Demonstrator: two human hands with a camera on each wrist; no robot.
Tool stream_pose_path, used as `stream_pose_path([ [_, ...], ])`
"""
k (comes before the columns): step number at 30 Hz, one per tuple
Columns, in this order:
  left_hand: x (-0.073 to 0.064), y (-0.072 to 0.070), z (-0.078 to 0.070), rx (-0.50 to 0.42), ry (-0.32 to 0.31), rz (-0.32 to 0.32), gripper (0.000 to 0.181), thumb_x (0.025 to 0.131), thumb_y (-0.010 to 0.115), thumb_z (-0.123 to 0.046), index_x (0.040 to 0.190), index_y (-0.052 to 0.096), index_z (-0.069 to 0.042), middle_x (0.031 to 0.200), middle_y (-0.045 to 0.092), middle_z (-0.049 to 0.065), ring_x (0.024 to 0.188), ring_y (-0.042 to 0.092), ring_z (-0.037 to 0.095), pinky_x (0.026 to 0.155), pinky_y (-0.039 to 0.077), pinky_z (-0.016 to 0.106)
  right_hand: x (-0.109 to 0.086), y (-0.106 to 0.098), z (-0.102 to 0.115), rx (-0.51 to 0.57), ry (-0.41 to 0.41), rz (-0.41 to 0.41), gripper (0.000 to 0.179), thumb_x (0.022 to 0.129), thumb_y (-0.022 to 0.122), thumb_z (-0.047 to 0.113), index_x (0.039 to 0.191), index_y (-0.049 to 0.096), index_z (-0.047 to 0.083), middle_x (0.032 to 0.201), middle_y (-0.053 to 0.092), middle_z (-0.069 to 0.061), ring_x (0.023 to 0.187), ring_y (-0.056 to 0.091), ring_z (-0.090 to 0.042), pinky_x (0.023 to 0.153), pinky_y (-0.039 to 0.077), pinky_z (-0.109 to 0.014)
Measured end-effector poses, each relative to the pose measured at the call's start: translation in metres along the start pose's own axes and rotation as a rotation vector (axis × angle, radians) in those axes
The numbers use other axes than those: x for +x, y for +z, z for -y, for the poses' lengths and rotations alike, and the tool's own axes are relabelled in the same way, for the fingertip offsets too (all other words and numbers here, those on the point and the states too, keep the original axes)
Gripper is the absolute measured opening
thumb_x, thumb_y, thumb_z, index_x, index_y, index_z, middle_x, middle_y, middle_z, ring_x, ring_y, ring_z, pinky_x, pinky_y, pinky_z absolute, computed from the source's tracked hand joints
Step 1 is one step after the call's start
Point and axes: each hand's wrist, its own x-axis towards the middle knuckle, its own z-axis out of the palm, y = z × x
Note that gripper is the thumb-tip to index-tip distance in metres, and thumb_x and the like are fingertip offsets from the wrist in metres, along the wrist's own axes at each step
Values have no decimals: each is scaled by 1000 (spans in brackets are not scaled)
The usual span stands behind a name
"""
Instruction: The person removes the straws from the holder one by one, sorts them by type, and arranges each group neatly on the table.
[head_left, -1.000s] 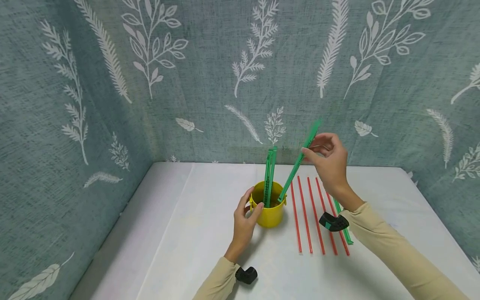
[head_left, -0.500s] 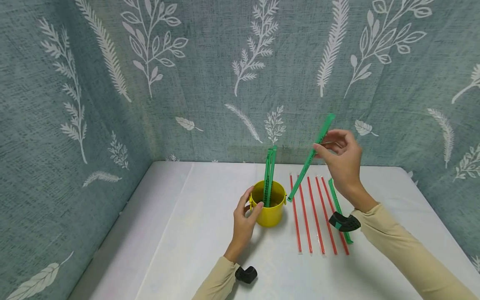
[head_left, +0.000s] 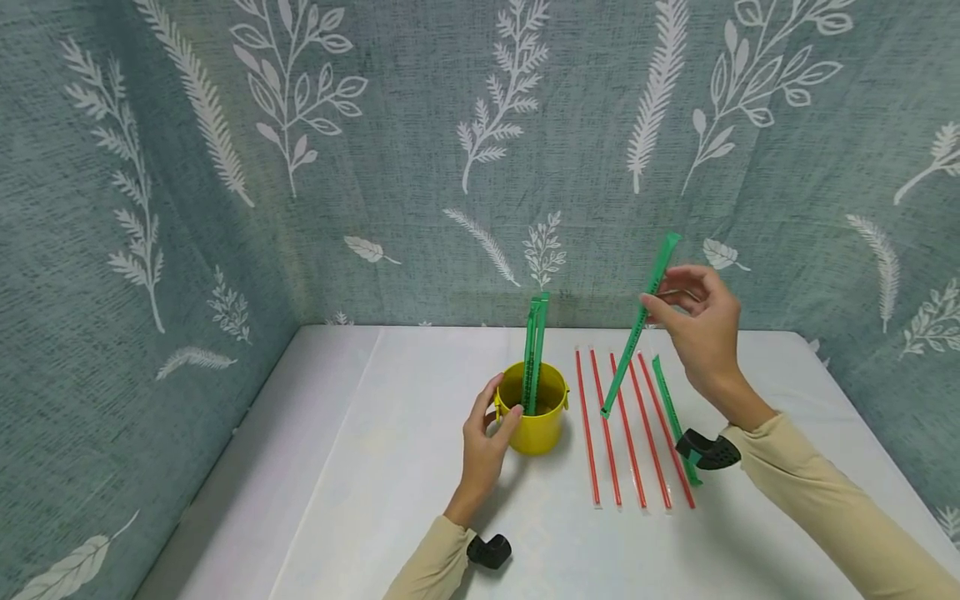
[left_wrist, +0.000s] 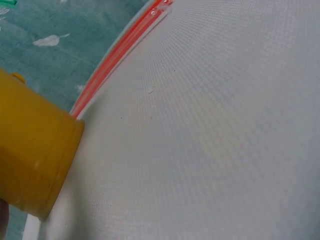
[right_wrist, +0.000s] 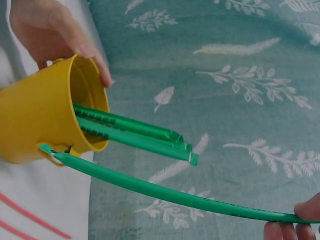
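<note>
My left hand [head_left: 483, 450] holds the yellow bucket [head_left: 537, 435] at its left side, the thumb at the near rim. Several green wrapped straws [head_left: 536, 350] stand upright in the bucket, leaning together against its near left side. To the right of the bucket, my right hand [head_left: 701, 333] pinches another green wrapped straw [right_wrist: 150, 190] near its upper part. This straw slants in the air, its lower end down and left, above the red straws. In the left wrist view only the side and base of the bucket [left_wrist: 35, 145] show, with a sliver of a hand at the edge.
Several red straws [head_left: 588, 433] in clear wrappers lie in a spaced row on the white table [head_left: 390, 467], right of the bucket. Beyond them lies a green wrapped straw [head_left: 667, 396], partly behind the right wrist camera. A patterned teal cloth [head_left: 420, 167] hangs behind the table.
The right hand has moved right with its green straw, whose lower end has gone from the bucket's rim to above the red straws. The left hand and bucket have stayed in place.
</note>
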Motion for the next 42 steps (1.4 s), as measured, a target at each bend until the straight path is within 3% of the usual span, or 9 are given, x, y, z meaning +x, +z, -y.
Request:
stream_pose_path([
  [9, -1, -1, -1, 8, 6, -11, 51, 92, 58, -6, 140, 42, 2, 138, 47, 19, 119, 46, 34, 93, 40, 51, -3, -14, -5, -36, -4, 13, 32, 80, 67, -12, 110, 56, -6, 91, 58, -9, 75, 62, -12, 60, 53, -24],
  [19, -3, -1, -3, 10, -5, -13, 51, 92, 59, -7, 140, 42, 1, 138, 47, 17, 119, 46, 31, 93, 40, 53, -11, -28, -12, -187, 3, 15, 31, 82, 67, -8, 111, 57, -6, 91, 59, -5, 76, 60, -9, 59, 52, -21],
  [27, -5, 0, -1, 8, -17, -6, 51, 92, 58, -8, 140, 42, 0, 139, 47, 15, 120, 46, 30, 94, 39, 53, -18, -43, -18, -373, 13, 36, 32, 85, 68, 0, 114, 58, -6, 93, 62, 2, 78, 60, -5, 61, 52, -20],
  [35, -3, 0, 0, -7, -9, 1, 51, 93, 58, -7, 141, 41, -1, 139, 47, 15, 121, 45, 30, 94, 39, 52, -18, -61, -26, -456, 29, 50, 34, 85, 69, 3, 116, 60, -6, 96, 62, 9, 78, 60, -2, 62, 51, -17],
  [42, -2, 0, 1, -2, -5, -4, 51, 93, 58, -8, 140, 42, 0, 139, 47, 15, 120, 46, 31, 94, 39, 52, -18, -71, -29, -519, 61, 51, 34, 85, 70, 7, 116, 60, -6, 94, 61, 5, 74, 59, 0, 60, 51, -16],
])
